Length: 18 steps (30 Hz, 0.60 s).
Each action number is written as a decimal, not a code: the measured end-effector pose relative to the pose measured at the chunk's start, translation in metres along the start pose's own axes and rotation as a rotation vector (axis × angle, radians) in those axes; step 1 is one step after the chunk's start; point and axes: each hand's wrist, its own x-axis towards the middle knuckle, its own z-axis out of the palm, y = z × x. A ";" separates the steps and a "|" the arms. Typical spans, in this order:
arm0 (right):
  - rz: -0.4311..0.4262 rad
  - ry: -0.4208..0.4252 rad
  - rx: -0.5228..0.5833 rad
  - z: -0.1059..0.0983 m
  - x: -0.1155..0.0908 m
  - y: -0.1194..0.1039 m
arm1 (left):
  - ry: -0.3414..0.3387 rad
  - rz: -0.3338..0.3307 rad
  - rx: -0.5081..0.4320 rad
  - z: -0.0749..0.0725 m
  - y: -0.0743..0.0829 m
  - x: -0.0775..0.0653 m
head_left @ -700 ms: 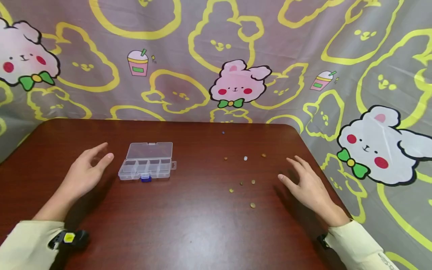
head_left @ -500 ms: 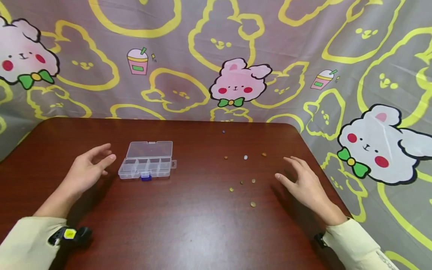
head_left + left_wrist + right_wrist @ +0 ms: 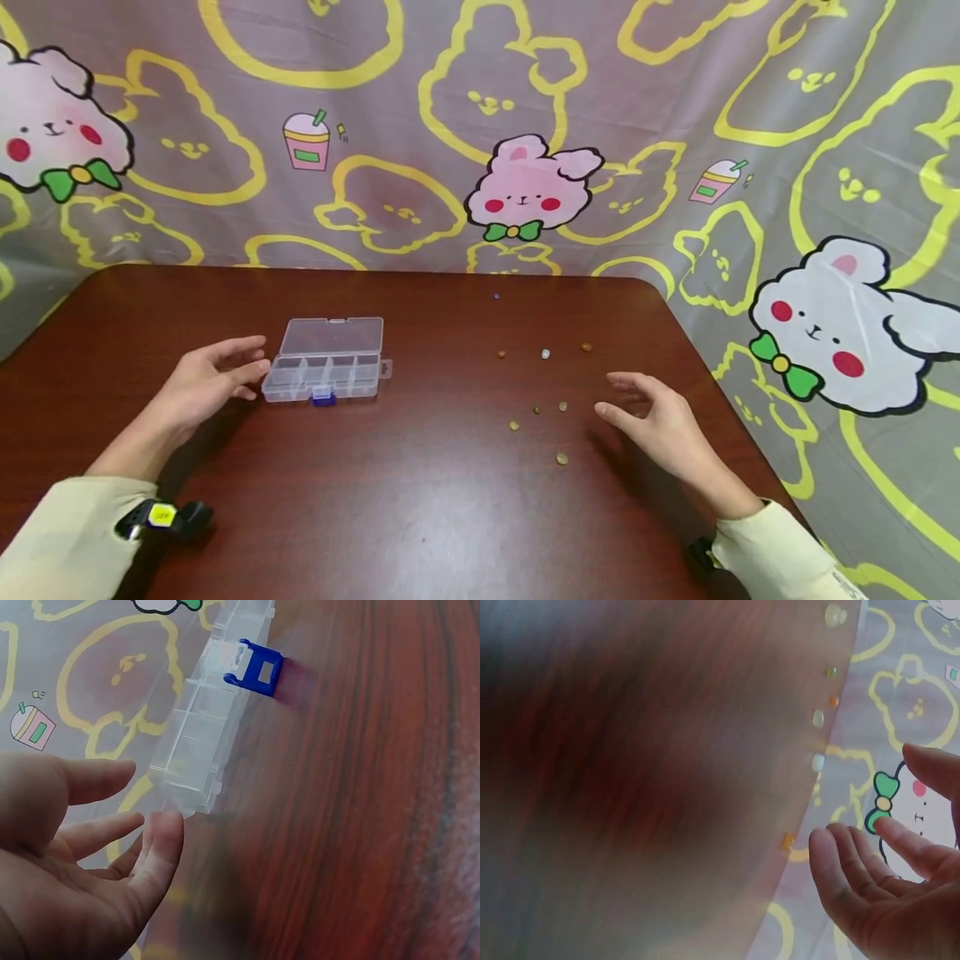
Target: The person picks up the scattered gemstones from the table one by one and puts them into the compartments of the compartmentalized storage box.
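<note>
The left hand (image 3: 208,383), left of the frame, has come in beside the left end of the clear compartment box (image 3: 324,379); I see its thumb and fingers parted, nothing between them. Whether a fingertip touches the plastic I can't fairly say, even from the left wrist view. The right hand (image 3: 663,425), right of centre, has moved inward too, fingers loosely bent, a wide gap to the thumb, holding nothing. Nearest its thumb tip lies a pale bead (image 3: 563,407), with a larger pale bead (image 3: 562,459) below. Farther left are a dark green bead (image 3: 536,410) and a yellow-green bead (image 3: 513,426); above these, an amber bead (image 3: 502,355), a white bead (image 3: 545,354) and an orange bead (image 3: 587,347); near the table's (image 3: 435,292) far edge, a blue bead (image 3: 496,297). The box sits left of centre, lid (image 3: 332,336) folded back, blue latch (image 3: 324,399) toward the bottom of the frame. Box and beads haven't shifted, so I judge both hands still approaching, no bead picked up.
</note>
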 end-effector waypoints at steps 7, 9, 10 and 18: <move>0.022 -0.070 0.129 0.008 -0.004 -0.006 | -0.014 0.037 -0.016 0.004 -0.005 0.005; 0.017 -0.097 0.157 0.011 -0.004 -0.006 | -0.020 0.040 -0.015 0.005 -0.006 0.006; 0.016 -0.109 0.166 0.012 -0.005 -0.006 | -0.021 0.043 -0.016 0.006 -0.007 0.006; 0.012 -0.190 0.255 0.021 -0.007 -0.009 | -0.029 0.048 -0.046 0.009 -0.010 0.010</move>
